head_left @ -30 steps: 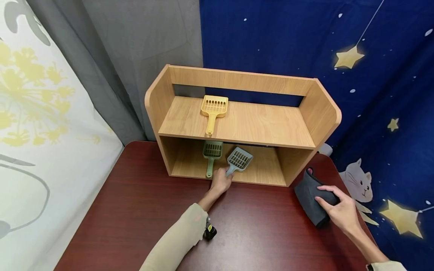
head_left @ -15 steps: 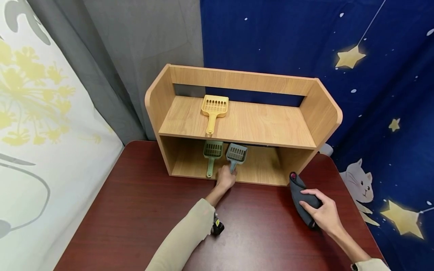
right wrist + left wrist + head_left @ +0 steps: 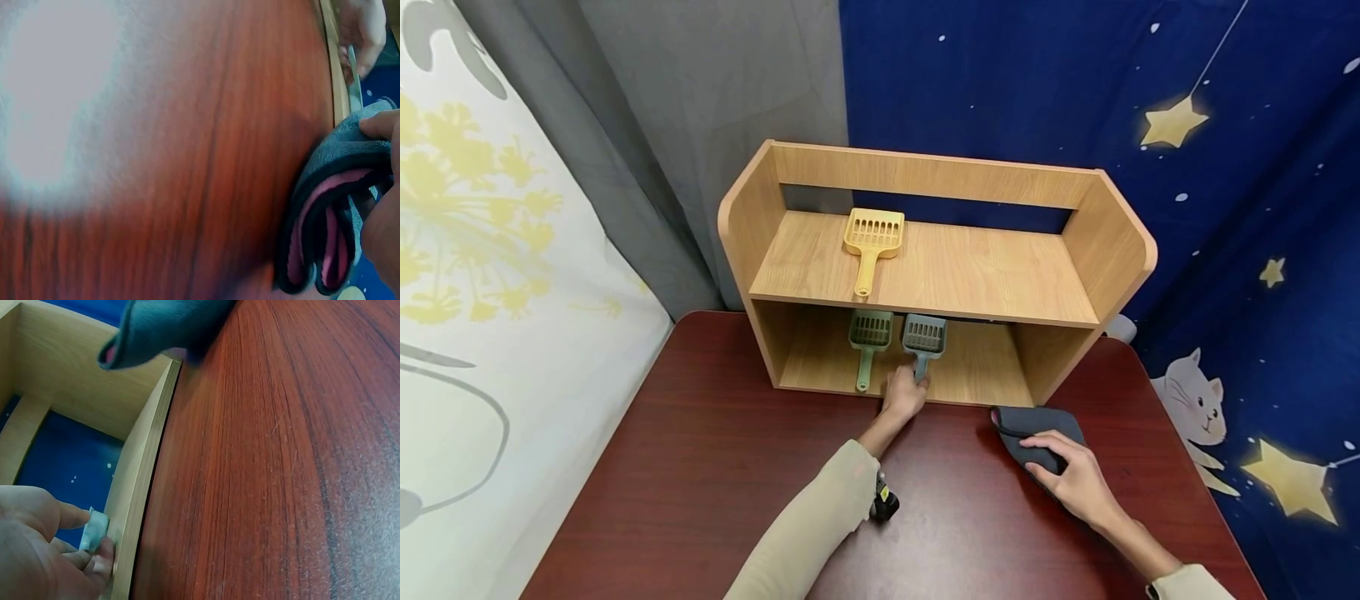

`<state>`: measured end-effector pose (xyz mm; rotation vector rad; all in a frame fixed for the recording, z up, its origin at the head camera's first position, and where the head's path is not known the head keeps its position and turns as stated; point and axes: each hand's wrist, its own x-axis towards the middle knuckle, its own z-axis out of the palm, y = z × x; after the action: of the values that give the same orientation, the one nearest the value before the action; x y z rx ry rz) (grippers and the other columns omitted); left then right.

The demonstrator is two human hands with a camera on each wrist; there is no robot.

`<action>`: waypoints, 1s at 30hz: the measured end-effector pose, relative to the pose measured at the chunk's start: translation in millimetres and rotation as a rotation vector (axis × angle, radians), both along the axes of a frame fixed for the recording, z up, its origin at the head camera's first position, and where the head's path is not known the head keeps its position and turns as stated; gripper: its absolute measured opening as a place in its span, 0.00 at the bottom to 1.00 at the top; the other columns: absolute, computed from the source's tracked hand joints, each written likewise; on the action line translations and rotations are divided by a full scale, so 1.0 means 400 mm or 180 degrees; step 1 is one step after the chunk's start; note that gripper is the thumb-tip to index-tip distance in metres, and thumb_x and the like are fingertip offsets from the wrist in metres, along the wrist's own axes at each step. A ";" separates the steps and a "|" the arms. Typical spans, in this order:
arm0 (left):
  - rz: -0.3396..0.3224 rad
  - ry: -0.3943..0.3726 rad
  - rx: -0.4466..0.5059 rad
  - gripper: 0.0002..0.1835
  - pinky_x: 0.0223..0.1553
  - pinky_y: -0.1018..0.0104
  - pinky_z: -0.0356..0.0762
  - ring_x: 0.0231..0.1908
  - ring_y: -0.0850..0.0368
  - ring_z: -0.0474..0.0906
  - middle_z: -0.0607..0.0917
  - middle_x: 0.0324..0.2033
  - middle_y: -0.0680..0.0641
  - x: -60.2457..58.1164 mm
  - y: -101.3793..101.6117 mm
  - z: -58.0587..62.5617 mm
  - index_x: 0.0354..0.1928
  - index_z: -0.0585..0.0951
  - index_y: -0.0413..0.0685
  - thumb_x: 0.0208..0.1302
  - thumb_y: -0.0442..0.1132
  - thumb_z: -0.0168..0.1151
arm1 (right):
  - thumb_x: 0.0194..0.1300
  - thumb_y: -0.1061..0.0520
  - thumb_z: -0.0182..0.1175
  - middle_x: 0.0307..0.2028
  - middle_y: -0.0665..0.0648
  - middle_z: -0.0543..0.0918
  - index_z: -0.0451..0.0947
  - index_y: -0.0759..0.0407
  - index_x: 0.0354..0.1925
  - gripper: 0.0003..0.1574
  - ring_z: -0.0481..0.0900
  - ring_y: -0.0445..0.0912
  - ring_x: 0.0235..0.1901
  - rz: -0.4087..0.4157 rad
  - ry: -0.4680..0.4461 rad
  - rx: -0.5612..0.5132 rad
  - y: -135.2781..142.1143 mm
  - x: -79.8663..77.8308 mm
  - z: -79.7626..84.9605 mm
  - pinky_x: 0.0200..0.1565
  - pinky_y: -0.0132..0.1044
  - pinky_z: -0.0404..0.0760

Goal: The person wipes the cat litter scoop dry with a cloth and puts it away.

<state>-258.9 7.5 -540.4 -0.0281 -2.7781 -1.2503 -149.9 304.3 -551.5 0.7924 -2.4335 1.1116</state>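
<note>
My left hand [image 3: 904, 394] pinches the handle of a grey-blue litter scoop [image 3: 924, 335], its slotted head lying in the shelf's lower compartment. In the left wrist view, thumb and fingers close round the handle end [image 3: 95, 529] by the shelf's front edge. My right hand [image 3: 1078, 479] grips a folded dark grey cloth [image 3: 1041, 419] just in front of the shelf's right part. Black edging and a pink inner layer of the cloth [image 3: 331, 181] show in the right wrist view. A green litter scoop [image 3: 866, 360] lies left of the grey-blue one.
A two-tier wooden shelf [image 3: 985, 262] stands at the back of the dark red table [image 3: 730, 467]. On its upper board lies a yellow litter scoop [image 3: 868, 262]. Behind hang a grey curtain [image 3: 737, 75] and a blue starry one [image 3: 1000, 83].
The right hand has carried the cloth leftward, to the shelf's front edge. My left hand has turned the grey-blue scoop nearly straight, beside the green one, shifting slightly right.
</note>
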 end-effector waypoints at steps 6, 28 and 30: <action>0.0000 0.0036 -0.0021 0.11 0.33 0.50 0.76 0.31 0.45 0.82 0.85 0.27 0.44 0.000 0.008 -0.006 0.42 0.82 0.41 0.66 0.42 0.62 | 0.43 0.68 0.77 0.47 0.47 0.84 0.83 0.52 0.52 0.35 0.80 0.43 0.49 0.0129 0.0104 0.0294 -0.030 0.017 -0.011 0.55 0.19 0.65; -0.0357 0.0544 -0.0567 0.39 0.61 0.47 0.68 0.61 0.37 0.69 0.70 0.66 0.36 0.056 -0.067 0.054 0.71 0.63 0.39 0.62 0.45 0.66 | 0.56 0.47 0.73 0.53 0.47 0.83 0.82 0.49 0.56 0.29 0.75 0.48 0.55 -0.0049 -0.0200 0.1109 -0.110 0.083 0.001 0.48 0.53 0.71; -0.0391 0.0575 -0.0643 0.40 0.62 0.46 0.66 0.63 0.36 0.67 0.69 0.67 0.36 0.067 -0.090 0.062 0.71 0.63 0.39 0.61 0.46 0.67 | 0.56 0.50 0.72 0.51 0.46 0.84 0.83 0.50 0.54 0.26 0.77 0.46 0.53 -0.0046 -0.0137 0.1026 -0.103 0.077 0.010 0.47 0.51 0.73</action>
<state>-232.1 -28.5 -515.5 -0.3145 -2.7656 -0.9321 -119.0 263.2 -547.6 0.8495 -2.6892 0.7459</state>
